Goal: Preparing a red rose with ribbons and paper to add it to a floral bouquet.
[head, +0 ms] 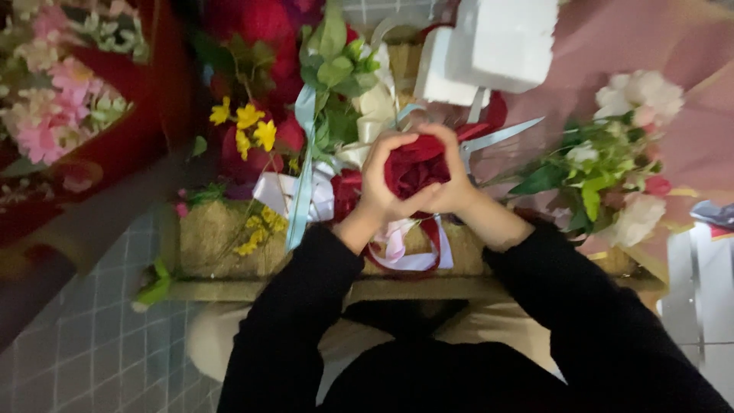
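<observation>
A dark red fabric flower (413, 168) is enclosed between the left hand (380, 183) and the right hand (453, 180), both curled tightly around it above the near edge of the table (222, 237). Just beyond, yellow flowers (248, 122), green leaves (336, 69) and a light blue ribbon (304, 164) are seen. Farther back, white foam blocks (497, 46) are placed.

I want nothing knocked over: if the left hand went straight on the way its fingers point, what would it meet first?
The left hand curls around the red fabric flower, so it meets that at once; beyond lies the white foam block, though depth is unclear.
</observation>
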